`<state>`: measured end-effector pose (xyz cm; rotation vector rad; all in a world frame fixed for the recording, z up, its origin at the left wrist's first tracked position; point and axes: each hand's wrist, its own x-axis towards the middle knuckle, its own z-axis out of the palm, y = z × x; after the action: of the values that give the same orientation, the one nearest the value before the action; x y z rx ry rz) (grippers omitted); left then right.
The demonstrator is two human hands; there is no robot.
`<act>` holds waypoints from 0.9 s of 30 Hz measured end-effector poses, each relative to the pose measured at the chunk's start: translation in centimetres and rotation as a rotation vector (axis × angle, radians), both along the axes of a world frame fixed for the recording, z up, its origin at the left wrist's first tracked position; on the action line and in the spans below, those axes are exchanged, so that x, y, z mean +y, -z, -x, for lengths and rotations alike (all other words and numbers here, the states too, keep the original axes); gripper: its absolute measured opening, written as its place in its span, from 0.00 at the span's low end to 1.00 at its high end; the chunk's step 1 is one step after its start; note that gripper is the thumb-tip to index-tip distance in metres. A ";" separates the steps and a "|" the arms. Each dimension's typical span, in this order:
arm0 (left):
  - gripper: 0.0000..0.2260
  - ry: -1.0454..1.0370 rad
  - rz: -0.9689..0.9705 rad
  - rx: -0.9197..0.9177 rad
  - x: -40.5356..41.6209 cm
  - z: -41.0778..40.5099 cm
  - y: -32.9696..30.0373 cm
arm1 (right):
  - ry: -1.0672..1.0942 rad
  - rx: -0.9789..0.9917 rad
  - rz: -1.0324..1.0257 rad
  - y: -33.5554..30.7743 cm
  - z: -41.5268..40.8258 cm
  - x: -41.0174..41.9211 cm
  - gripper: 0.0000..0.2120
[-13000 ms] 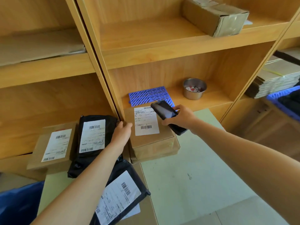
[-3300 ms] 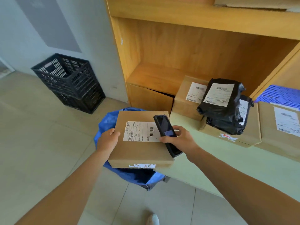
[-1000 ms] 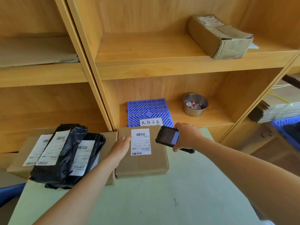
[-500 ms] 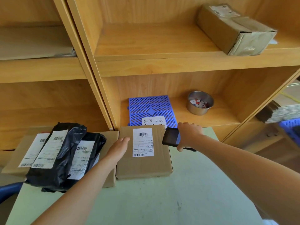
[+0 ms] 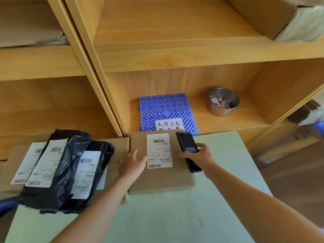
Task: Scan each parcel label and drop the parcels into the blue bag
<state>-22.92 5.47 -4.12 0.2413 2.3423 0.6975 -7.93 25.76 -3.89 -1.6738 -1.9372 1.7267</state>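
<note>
A flat cardboard parcel (image 5: pixel 163 179) with a white label (image 5: pixel 159 150) lies on the pale green table (image 5: pixel 175 220). My left hand (image 5: pixel 132 163) rests flat on the parcel's left part, fingers apart, beside the label. My right hand (image 5: pixel 199 157) grips a black handheld scanner (image 5: pixel 187 149) just right of the label, over the parcel's right edge. Two black poly-bag parcels (image 5: pixel 70 171) with labels lie on other cardboard boxes (image 5: pixel 15 160) at the left. A corner of the blue bag (image 5: pixel 7 205) shows at the far left edge.
Wooden shelves (image 5: pixel 175 55) rise right behind the table. On the shelf behind the parcel lie a blue plastic grid mat (image 5: pixel 166 109) with a handwritten note and a steel bowl (image 5: pixel 222 101). A taped carton (image 5: pixel 284 16) sits on the upper shelf at the right.
The scanner has turned from lying sideways to pointing away along the label's right side. My left hand has slid further onto the parcel. Earlier, another box was scanned over the blue bag.
</note>
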 end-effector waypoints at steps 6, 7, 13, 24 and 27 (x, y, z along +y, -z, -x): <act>0.12 -0.234 -0.170 -0.155 1.0 -0.7 0.3 | 0.050 -0.024 -0.020 2.0 -1.5 0.1 0.41; 0.11 -0.247 -0.177 -0.170 1.1 -1.0 0.3 | 0.065 -0.020 -0.019 2.1 -1.8 0.2 0.41; 0.11 -0.309 -0.233 -0.277 1.2 -2.1 0.1 | 0.022 0.009 -0.031 0.8 -2.9 -0.4 0.39; 0.08 -0.324 -0.407 -0.112 -0.5 -3.3 -6.1 | 0.035 0.192 -0.071 -5.7 -6.5 -2.1 0.41; 0.17 -0.359 -0.406 -0.077 -2.5 -3.9 -7.5 | -0.010 0.225 -0.082 -7.1 -6.7 -3.6 0.41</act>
<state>-19.06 3.00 3.41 -0.0340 2.1717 1.3344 -1.19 22.18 3.21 -1.3796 -1.8896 1.7279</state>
